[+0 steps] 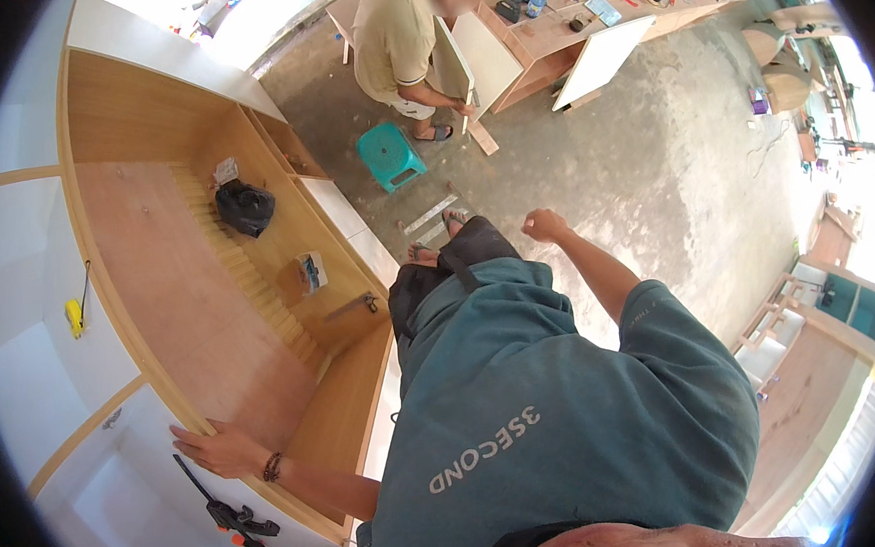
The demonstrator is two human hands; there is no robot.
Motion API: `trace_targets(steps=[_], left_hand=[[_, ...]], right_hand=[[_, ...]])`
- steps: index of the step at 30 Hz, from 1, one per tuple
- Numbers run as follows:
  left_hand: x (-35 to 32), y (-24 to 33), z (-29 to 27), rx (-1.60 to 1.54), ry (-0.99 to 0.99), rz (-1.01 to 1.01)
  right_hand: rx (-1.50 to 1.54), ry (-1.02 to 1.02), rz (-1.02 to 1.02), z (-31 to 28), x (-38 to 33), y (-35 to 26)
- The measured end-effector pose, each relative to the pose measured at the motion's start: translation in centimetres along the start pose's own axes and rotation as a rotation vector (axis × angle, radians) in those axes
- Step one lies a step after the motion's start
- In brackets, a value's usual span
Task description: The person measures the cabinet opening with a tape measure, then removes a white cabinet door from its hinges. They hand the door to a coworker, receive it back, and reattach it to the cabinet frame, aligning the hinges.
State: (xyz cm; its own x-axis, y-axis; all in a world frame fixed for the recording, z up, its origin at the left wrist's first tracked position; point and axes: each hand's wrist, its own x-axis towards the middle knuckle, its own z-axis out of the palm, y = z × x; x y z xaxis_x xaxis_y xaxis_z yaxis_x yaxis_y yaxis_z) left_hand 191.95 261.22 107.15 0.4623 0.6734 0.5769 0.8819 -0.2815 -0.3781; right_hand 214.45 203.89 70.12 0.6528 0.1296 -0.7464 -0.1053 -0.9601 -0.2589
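My left hand [226, 452] lies with fingers stretched out over the wooden edge [178, 402] of a large cabinet. A beaded bracelet is on that wrist. Close to these fingers, a black bar clamp [237, 516] with orange pads rests in a white compartment. My right hand [545, 225] hangs in front of me with its fingers curled in, away from any object; I see nothing in it. Inside the cabinet's brown section are a black plastic bag [245, 207], a small open box [309, 271] and a metal clamp-like tool [354, 304].
A yellow tape measure [76, 318] lies in another white compartment. Ahead, a teal plastic stool [390, 156] stands on the concrete floor beside another person [394, 51], who holds a pale panel. Behind them is a workbench [554, 46] with tools and a bottle. Wooden panels [810, 391] stand at right.
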Motion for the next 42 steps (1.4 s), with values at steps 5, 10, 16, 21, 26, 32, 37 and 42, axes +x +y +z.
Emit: trace_targets(steps=[5, 10, 16, 21, 26, 32, 37, 42], left_hand=[[-0.3, 0.3, 0.0, 0.037, -0.028, -0.022], [-0.9, 0.0, 0.2, 0.069, -0.022, -0.029], [-0.6, -0.7, 1.3, 0.075, 0.037, 0.020], [-0.9, -1.0, 1.8, 0.073, 0.069, 0.045], [-1.3, -0.4, 0.6, 0.035, 0.014, -0.004], [-1.4, -1.2, 1.1, 0.037, -0.016, -0.012], [-0.9, -1.0, 1.3, -0.014, -0.013, 0.013], [-1.6, -1.2, 1.3, -0.010, -0.016, -0.009]], right_hand=[[0.117, 0.048, -0.095, 1.0, 1.4, 0.4], [0.209, 0.080, -0.090, 1.0, 2.0, 1.1], [0.211, 0.116, -0.022, 1.7, 1.2, 4.4], [0.265, 0.122, 0.084, 3.4, 0.9, 8.2], [0.244, 0.108, 0.147, 3.4, 0.5, 8.8], [0.239, 0.146, -0.048, 1.4, 6.2, 8.2], [0.462, 0.481, -0.123, -5.5, 13.0, 4.2], [0.516, 0.661, -0.301, -16.4, 13.4, -3.5]])
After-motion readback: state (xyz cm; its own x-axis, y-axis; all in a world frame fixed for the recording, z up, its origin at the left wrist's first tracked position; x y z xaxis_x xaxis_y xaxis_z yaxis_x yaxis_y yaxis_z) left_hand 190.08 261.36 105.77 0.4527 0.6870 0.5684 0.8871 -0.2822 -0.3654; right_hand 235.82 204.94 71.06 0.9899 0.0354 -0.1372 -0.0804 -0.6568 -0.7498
